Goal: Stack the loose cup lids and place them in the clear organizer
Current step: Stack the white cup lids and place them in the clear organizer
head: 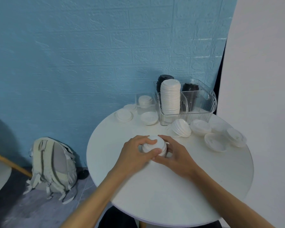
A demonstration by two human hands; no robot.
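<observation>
Blue brick-pattern wall behind everything, white panel to the right of it. Round white counter sits against both. Pale backpack on the floor left of the counter, leaning at the wall.

Clear organizer stands at the counter's far edge, upright. Its left compartment holds a tall white lid stack; a black lid stack is behind that one, and another black stack is in the compartment to the right. Small clear box just left of the organizer, with a few white lids in it.

Loose lids on the counter: two white ones and left-front of the organizer; a short tilted stack right in front of it; clearer/translucent lids spread off to the organizer's front right, near one another.

Task item: short stack of white lids near the counter's centre, well in front of the organizer, resting on the counter. Both hands are clamped on it: left hand wraps it from the left with thumb and fingers curled over the top lid; right hand curls round its right side. The two hands touch at the front of the stack.
</observation>
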